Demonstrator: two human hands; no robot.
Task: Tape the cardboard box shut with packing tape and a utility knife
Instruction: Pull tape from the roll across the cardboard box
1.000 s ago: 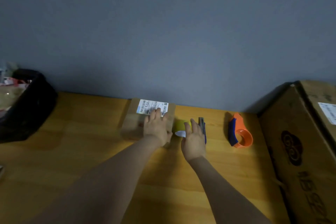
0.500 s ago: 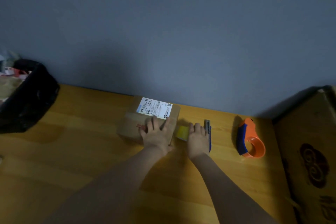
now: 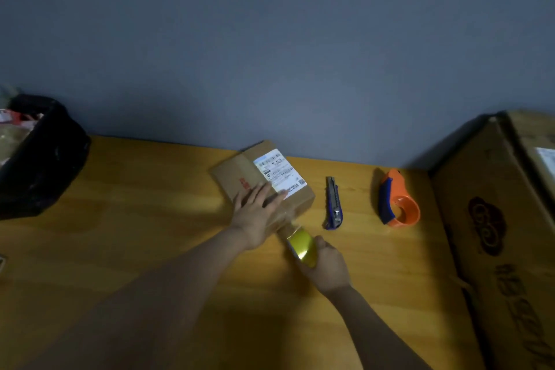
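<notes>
A small cardboard box (image 3: 240,171) with a white shipping label lies turned at an angle on the wooden table (image 3: 135,219). My left hand (image 3: 255,213) presses flat on the box's near top, fingers spread. My right hand (image 3: 326,264) grips a yellowish roll of packing tape (image 3: 300,245) just in front of the box; a clear strip runs from the roll up onto the box's near end. A blue utility knife (image 3: 332,204) lies on the table to the right of the box, untouched.
An orange and blue tape dispenser (image 3: 398,204) stands to the right of the knife. A large cardboard carton (image 3: 495,234) fills the right edge. A black bin (image 3: 39,159) with rubbish sits at the far left. A grey wall runs behind the table.
The box has been rotated to an angle. My right hand has pulled the tape roll back toward me, stretching tape from the box. My left hand stays flat on top.
</notes>
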